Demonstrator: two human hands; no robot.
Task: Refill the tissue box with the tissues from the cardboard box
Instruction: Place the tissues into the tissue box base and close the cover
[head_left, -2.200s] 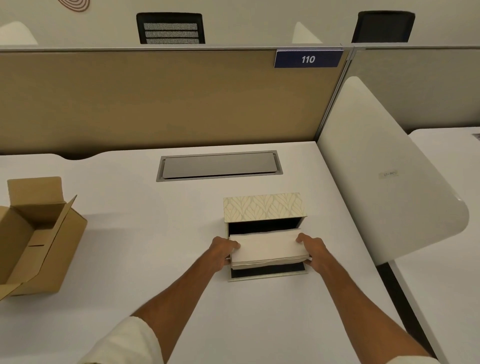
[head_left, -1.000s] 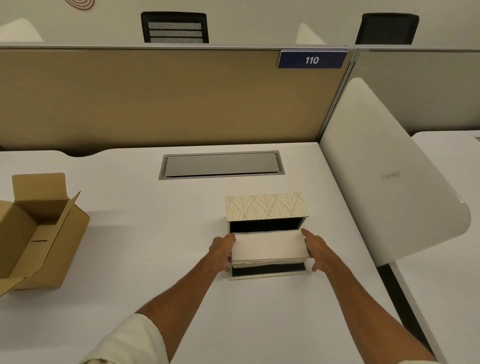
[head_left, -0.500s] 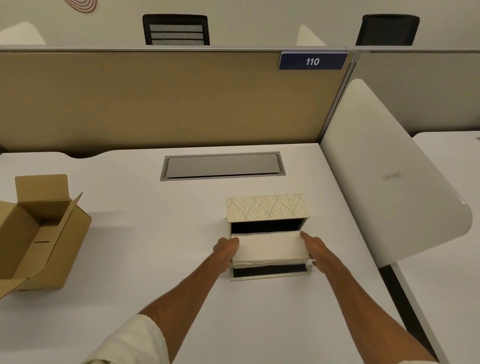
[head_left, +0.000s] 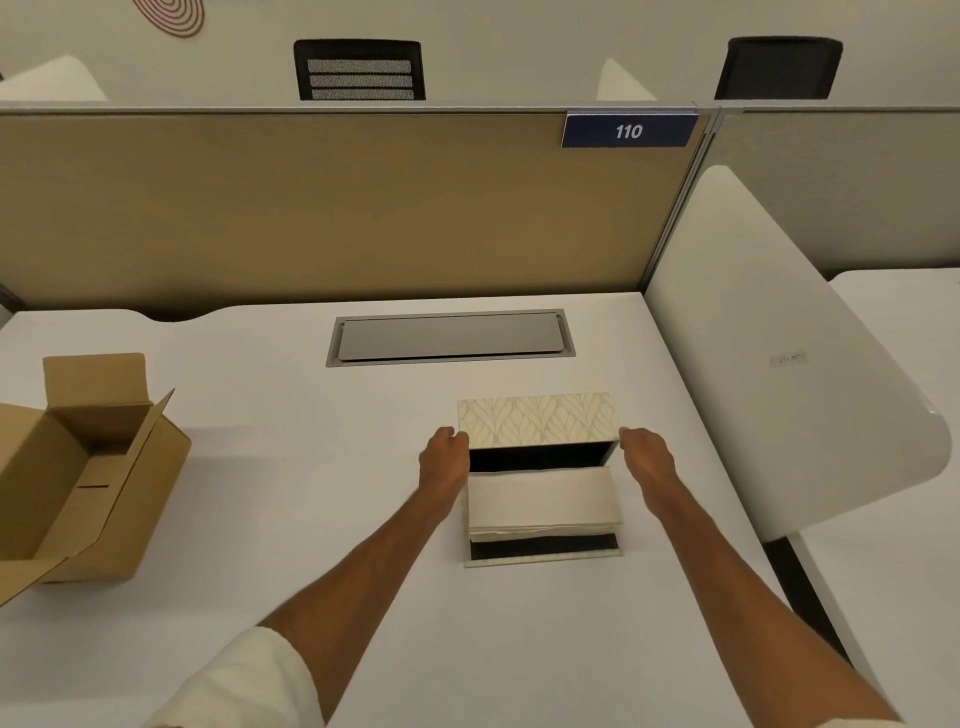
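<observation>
Sitting near the right edge of the one white surface (head_left: 260, 441), toward the near side: one open tissue box (head_left: 535, 420) with a cream leaf-patterned lid and black lining. Standing upright at the far side of that box, the lid; lying open toward the near edge, the black interior with a thin pale rim. Resting inside, one flat stack of white tissues (head_left: 543, 499), covering most of the black lining, with a dark strip showing at both the far and near ends.

Reaching in from the near edge, two bare forearms, the left one with a rolled white sleeve. Touching the left end of the upright lid, the left hand (head_left: 444, 460), fingers curled narrowly against the lid's edge. Touching the right end of the same lid, the right hand (head_left: 644, 457), fingers likewise bent in at the lid's corner. Gripping or merely pressing the lid: not possible to tell from this view.

Sitting at the left edge of the surface, well apart from the tissue box, one brown cardboard box (head_left: 78, 478), flaps open, nothing visible inside.

Lying flush near the far edge, one grey metal cable hatch (head_left: 451, 338). Standing behind it, one tan partition panel carrying one dark blue number plate (head_left: 628, 131) reading 110. Rising along the right edge, one white curved side divider (head_left: 779, 364). Showing beyond the partition, two black chair backs.
</observation>
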